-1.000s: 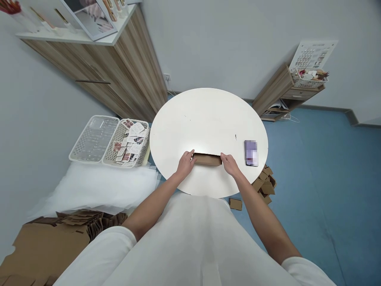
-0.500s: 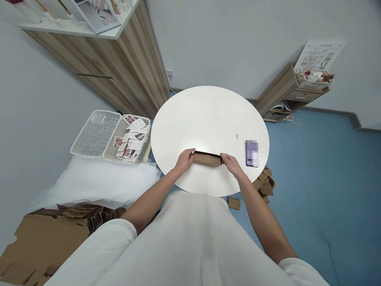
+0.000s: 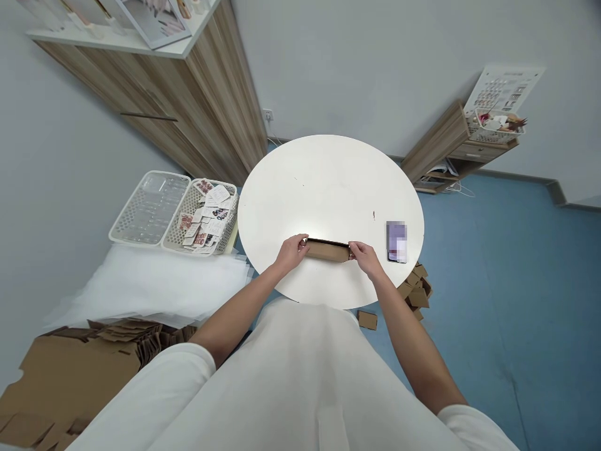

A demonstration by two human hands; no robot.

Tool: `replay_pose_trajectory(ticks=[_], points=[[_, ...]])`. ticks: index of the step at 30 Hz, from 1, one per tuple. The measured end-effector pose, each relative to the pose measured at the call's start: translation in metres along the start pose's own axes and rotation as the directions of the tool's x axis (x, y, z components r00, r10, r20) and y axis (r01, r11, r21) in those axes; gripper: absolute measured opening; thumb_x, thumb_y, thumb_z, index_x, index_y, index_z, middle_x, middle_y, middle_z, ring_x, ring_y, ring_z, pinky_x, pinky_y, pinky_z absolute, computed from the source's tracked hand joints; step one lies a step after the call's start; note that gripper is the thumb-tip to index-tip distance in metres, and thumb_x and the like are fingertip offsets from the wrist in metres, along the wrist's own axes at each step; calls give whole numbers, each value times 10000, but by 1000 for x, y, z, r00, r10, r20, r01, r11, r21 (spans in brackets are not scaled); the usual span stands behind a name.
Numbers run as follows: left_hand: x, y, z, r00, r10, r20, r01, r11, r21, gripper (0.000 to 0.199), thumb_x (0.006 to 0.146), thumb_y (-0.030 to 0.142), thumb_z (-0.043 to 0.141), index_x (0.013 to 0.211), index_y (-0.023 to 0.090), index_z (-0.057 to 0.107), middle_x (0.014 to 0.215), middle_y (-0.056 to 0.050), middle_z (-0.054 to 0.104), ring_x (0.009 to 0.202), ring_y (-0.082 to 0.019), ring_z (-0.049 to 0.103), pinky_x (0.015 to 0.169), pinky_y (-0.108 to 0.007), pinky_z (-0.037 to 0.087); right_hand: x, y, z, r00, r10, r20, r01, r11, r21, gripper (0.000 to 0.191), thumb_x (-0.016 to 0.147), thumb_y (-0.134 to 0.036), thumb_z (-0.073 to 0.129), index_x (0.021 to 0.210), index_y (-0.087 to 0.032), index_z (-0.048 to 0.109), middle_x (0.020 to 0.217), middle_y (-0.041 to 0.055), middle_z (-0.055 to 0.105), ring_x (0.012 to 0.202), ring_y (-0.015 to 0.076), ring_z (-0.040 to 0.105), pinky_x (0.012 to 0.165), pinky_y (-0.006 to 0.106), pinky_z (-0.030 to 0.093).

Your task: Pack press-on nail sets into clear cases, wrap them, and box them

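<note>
One cardboard box (image 3: 327,252) between left hand (image 3: 292,252) and right hand (image 3: 365,258).

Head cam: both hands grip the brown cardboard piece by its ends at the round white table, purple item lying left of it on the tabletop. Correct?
Not quite: the purple item lies to the right of the cardboard piece, per the head view. The left hand and right hand do grip its ends at the round white table.
</note>
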State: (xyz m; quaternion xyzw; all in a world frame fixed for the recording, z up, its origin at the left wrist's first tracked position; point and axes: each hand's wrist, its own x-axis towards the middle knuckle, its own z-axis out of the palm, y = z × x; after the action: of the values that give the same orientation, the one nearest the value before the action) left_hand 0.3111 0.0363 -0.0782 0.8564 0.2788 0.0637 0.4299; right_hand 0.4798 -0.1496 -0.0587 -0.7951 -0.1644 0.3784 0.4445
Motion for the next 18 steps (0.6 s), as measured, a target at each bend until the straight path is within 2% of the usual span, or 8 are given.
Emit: replay_pose_trajectory(ticks=[3, 6, 11, 15, 18], points=[[-1, 0, -1, 1000, 10, 1, -10, 1000, -8, 332, 769, 232, 496, 1096, 210, 544, 866, -27, 588, 778, -152, 557, 773, -311, 470, -3, 1, -1, 1000, 20, 17, -20, 1000, 9, 427, 745, -512, 499, 1017, -197, 599, 859, 41, 605, 699, 146, 570, 728, 323, 457], [-5, 2, -2, 1000, 19, 6, -18, 996, -85, 335, 753, 284, 536, 1079, 206, 554, 928, -43, 574, 796, -154, 560, 741, -305, 486, -7, 3, -3, 998, 36, 49, -36, 999, 12, 428, 730, -466, 538, 1088, -232, 563, 939, 38, 578, 774, 149, 573, 739, 314, 459], [-6, 0, -2, 990, -143, 5, 141, 964, -225, 343, 807, 423, 464, 1050, 206, 571, 1051, -58, 568, 859, -151, 567, 741, -272, 477, -11, 11, -2, 992, 105, 74, -109, 992, 58, 465, 687, -422, 586, 1127, -284, 529, 1103, 39, 521, 832, 150, 576, 714, 298, 474], [-6, -6, -1, 950, -278, 141, 307, 915, -262, 451, 766, 449, 527, 1148, 209, 523, 1103, -79, 566, 872, -171, 579, 715, -276, 471, -14, 16, 3, 979, 166, 114, -177, 980, 90, 493, 691, -415, 582, 1165, -310, 495, 1185, 46, 506, 835, 161, 596, 709, 308, 475], [-7, -8, -2, 912, -292, 288, 381, 863, -332, 528, 764, 486, 524, 1219, 225, 471, 1130, -92, 567, 887, -185, 587, 683, -277, 472, -16, 17, 9, 976, 191, 110, -203, 972, 120, 519, 705, -396, 567, 1206, -325, 448, 1204, 47, 516, 871, 176, 598, 718, 322, 476]])
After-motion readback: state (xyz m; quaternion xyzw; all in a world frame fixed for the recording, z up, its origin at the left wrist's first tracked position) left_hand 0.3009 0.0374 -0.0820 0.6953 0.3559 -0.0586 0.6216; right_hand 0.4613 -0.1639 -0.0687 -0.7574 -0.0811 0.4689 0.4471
